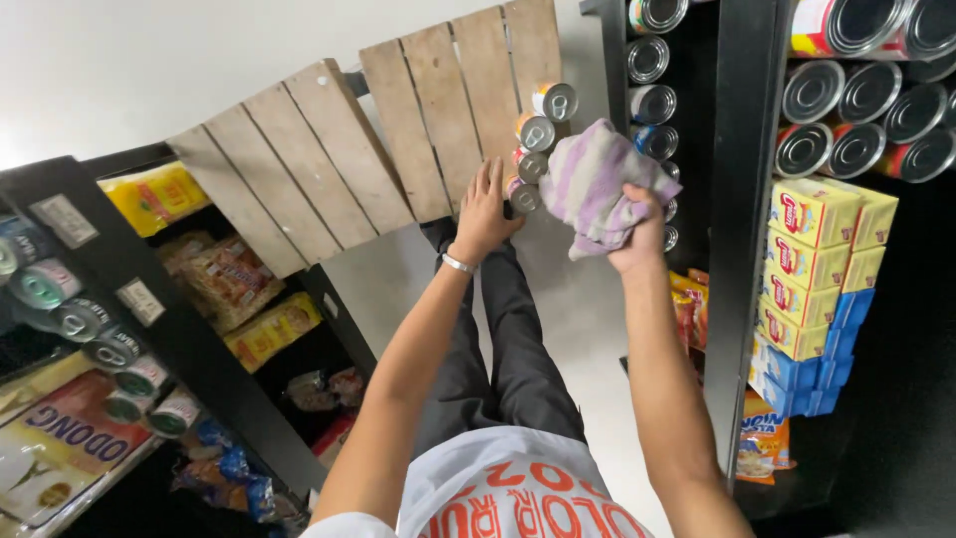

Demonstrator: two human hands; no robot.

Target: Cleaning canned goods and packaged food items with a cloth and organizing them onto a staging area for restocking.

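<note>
Left hand (485, 211) on can (524, 196) in row on wood pallet (329, 159). Right hand (637, 234) grips striped cloth (601, 184) beside cans. Stocked shelves (742, 199) flank aisle.

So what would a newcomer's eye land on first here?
Probably the striped purple and grey cloth bunched in the right hand at centre. Next, the left hand touching the nearest of a row of cans on the wooden pallet top. Yellow boxes sit stacked on the right shelf.
</note>
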